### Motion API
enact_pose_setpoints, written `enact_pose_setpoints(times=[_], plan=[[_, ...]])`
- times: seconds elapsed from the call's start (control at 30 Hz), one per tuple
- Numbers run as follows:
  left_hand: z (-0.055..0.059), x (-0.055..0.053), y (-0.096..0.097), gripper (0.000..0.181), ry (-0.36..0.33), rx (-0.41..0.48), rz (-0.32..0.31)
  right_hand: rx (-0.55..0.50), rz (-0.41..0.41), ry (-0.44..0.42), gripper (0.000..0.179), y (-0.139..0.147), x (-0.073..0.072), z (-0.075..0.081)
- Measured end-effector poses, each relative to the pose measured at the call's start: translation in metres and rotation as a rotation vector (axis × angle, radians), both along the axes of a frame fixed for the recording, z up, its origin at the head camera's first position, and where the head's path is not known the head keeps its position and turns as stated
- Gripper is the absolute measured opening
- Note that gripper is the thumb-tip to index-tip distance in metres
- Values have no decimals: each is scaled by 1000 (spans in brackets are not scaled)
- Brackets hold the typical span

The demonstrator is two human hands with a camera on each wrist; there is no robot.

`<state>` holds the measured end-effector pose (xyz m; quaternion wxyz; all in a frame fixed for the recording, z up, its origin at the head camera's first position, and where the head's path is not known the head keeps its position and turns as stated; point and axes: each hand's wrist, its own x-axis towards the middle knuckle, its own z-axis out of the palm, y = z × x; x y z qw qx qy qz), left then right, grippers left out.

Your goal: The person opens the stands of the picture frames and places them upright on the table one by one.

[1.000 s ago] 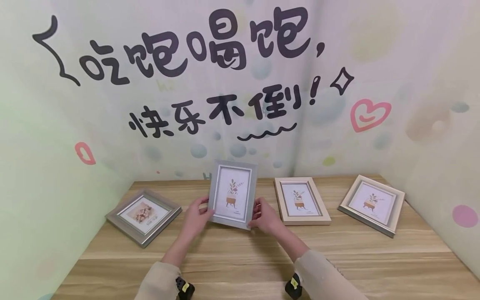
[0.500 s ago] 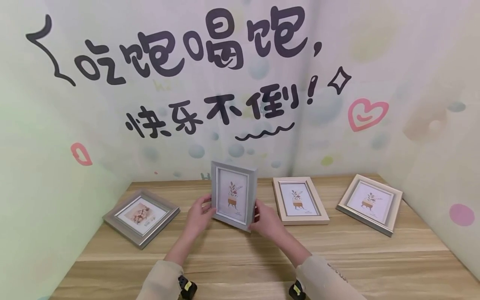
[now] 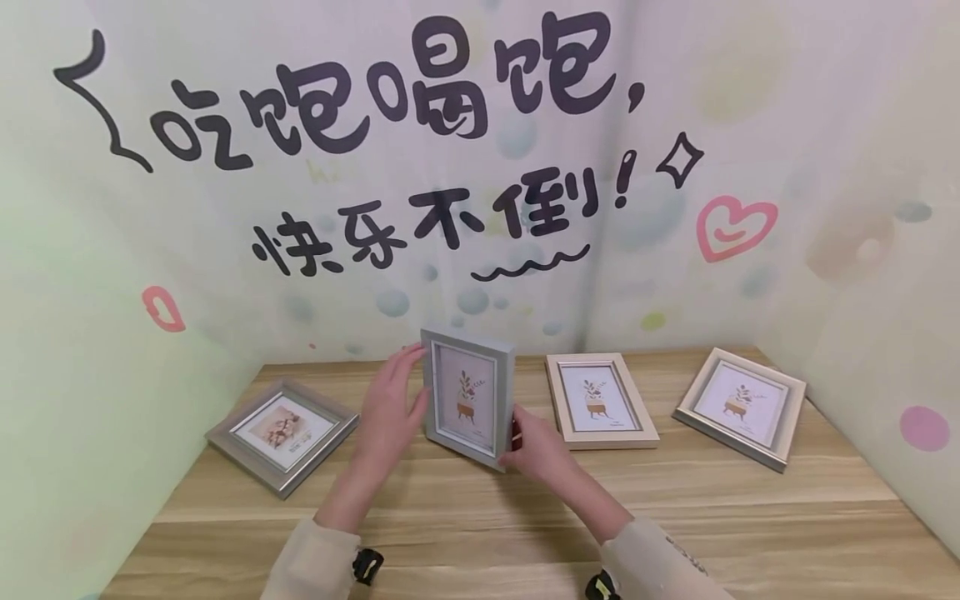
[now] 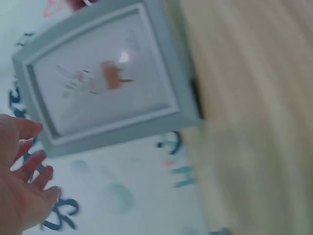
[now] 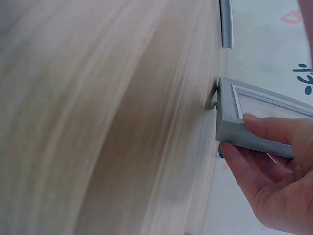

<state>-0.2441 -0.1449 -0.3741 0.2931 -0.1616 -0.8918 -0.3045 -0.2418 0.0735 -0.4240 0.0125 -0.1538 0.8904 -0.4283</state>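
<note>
Toward the back of the worktop [image 3: 465,533], head view: gray frame [image 3: 465,400] stood near-upright between my left hand [image 3: 388,412] and right hand [image 3: 538,443]; base contact unclear. Left wrist: left fingers [image 4: 35,160] spread loosely by its edge, gripping nothing. Right wrist: right fingers [image 5: 239,165] pinched its lower side. One-sided hold; slackening could've toppled it.
</note>
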Motion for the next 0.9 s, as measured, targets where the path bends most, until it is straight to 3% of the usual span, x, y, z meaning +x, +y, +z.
enact_pose_setpoints(times=[0.17, 0.33, 0.5, 0.9], plan=[[20, 6, 17, 56, 170, -147, -74, 23, 25, 16, 67, 0, 3, 0], [24, 8, 26, 55, 267, -254, -107, 69, 28, 32, 67, -2, 7, 1], [23, 8, 30, 51, 301, -308, -111, 95, 37, 52, 69, -4, 11, 2], [22, 9, 32, 39, 318, -287, -113, 154, 23, 61, 68, -4, 18, 4]])
